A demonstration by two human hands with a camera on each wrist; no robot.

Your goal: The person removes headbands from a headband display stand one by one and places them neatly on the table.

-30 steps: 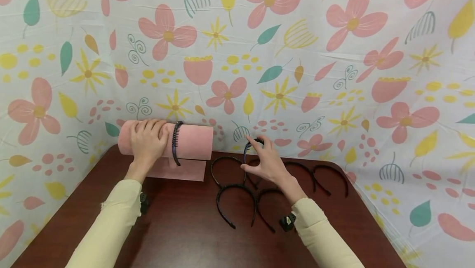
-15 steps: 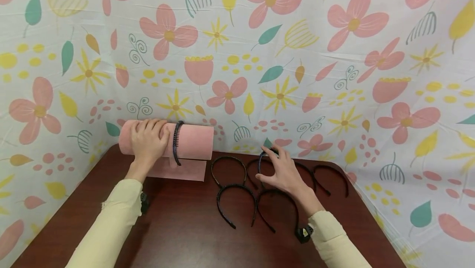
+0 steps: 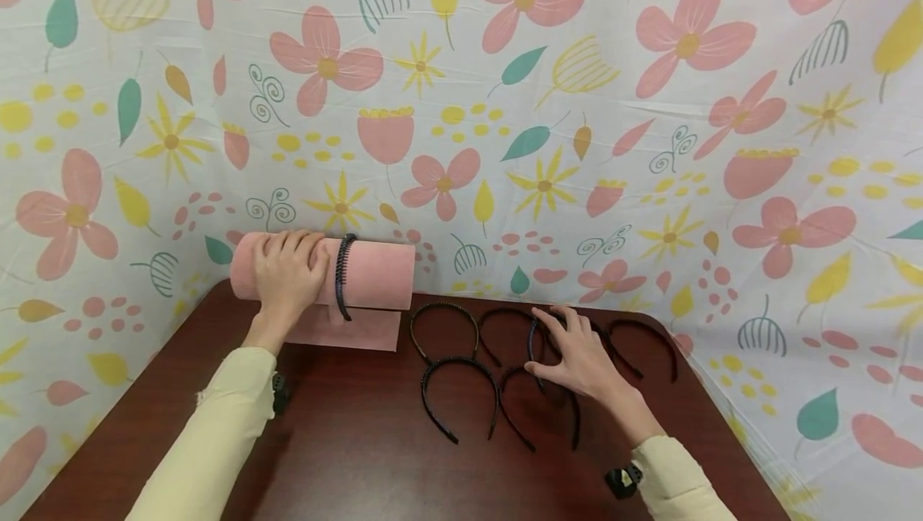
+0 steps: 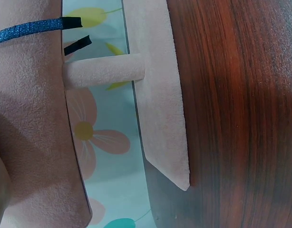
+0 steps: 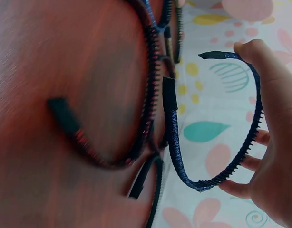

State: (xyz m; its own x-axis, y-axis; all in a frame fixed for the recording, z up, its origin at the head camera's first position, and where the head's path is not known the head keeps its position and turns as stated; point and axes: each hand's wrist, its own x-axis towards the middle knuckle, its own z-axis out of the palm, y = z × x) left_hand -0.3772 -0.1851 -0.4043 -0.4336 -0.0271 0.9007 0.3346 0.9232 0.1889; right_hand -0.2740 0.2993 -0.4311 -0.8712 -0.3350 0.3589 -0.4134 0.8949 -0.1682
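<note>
In the head view my left hand (image 3: 288,268) lies over the left part of a pink plush headband stand (image 3: 382,274), its fingers curled over the padded roll. Around the roll, just right of that hand, hangs a dark toothed headband (image 3: 340,276); the left wrist view shows glittery blue on its inner side (image 4: 32,32). My right hand (image 3: 580,353) holds a dark blue headband (image 5: 173,147) between thumb and fingers, over the headbands at the right. In the right wrist view its black tips point away from the palm.
Several dark headbands lie on the brown table (image 3: 346,441), among them a gold-tinged one (image 3: 443,306), a black one (image 3: 461,361) and one at the far right (image 3: 652,329). A flower-print cloth (image 3: 447,64) hangs behind. The stand's flat base (image 4: 160,104) rests on the table.
My right hand has moved right and toward me with the blue headband, from near the back edge to over the right-hand headbands. The left hand and stand stay put.
</note>
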